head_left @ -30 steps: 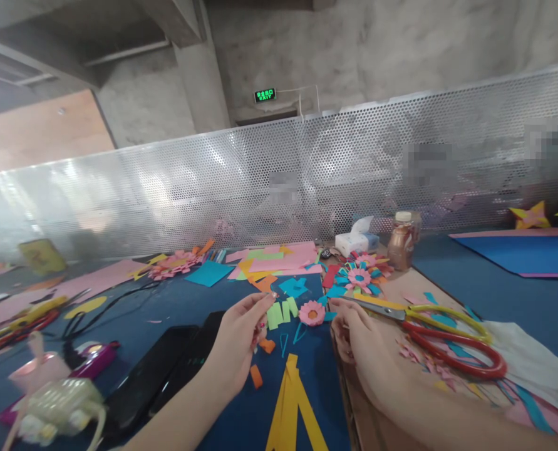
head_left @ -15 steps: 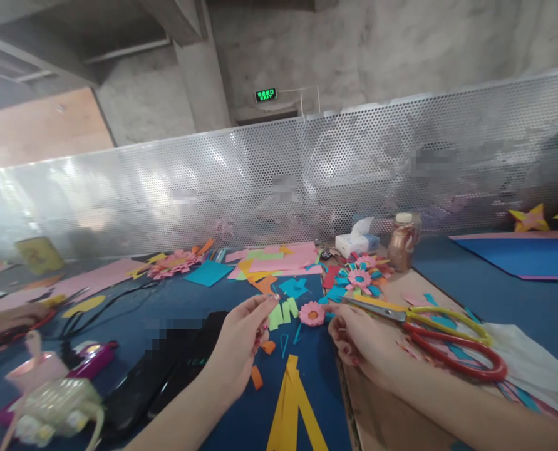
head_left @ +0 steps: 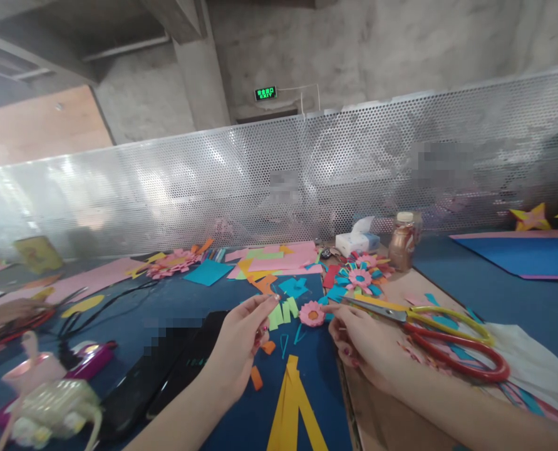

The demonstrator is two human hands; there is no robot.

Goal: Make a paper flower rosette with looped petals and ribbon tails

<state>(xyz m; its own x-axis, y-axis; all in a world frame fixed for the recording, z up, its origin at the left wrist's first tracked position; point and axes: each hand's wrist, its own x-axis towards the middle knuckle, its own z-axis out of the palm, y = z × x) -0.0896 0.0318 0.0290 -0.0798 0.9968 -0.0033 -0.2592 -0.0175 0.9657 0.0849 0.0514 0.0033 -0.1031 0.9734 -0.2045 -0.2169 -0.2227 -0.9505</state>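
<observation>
A rough grey concrete wall [head_left: 391, 50] rises at the back, with a concrete pillar [head_left: 202, 88] and beams [head_left: 178, 15] at the upper left. A green lit exit sign [head_left: 265, 93] hangs above a dark opening [head_left: 267, 117]. A tan board [head_left: 44, 128] leans at the left. A perforated metal screen [head_left: 241, 181], bright with patches of light towards the left, runs across behind the blue worktop [head_left: 241, 419].
</observation>
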